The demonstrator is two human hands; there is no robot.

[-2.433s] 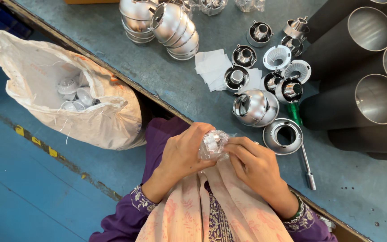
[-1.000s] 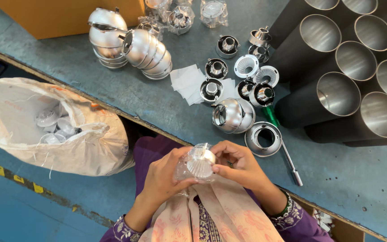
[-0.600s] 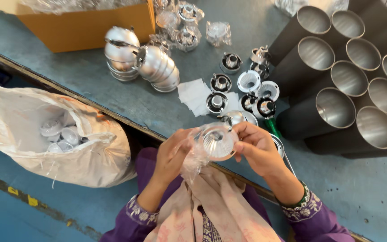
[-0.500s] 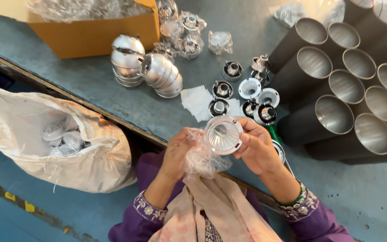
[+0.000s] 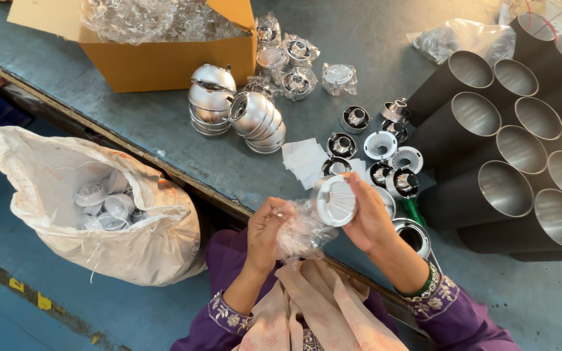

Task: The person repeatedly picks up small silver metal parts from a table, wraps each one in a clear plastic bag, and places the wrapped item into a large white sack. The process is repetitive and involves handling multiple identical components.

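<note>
The right hand (image 5: 369, 218) grips a round, ribbed silver reflector cup (image 5: 334, 200) by its rim, fingers curled around its far side, holding it up above the near edge of the grey-blue metal worktable (image 5: 144, 123). The left hand (image 5: 265, 231) pinches a crumpled clear plastic wrapper (image 5: 302, 233) hanging just below the cup and touching it. Beyond the hands lie small chrome lamp fittings (image 5: 372, 156), stacked shiny metal bowls (image 5: 235, 114), black metal tubes (image 5: 502, 149) and a yellow cardboard box (image 5: 164, 62). A white woven sack (image 5: 99, 208) sits on the left.
</note>
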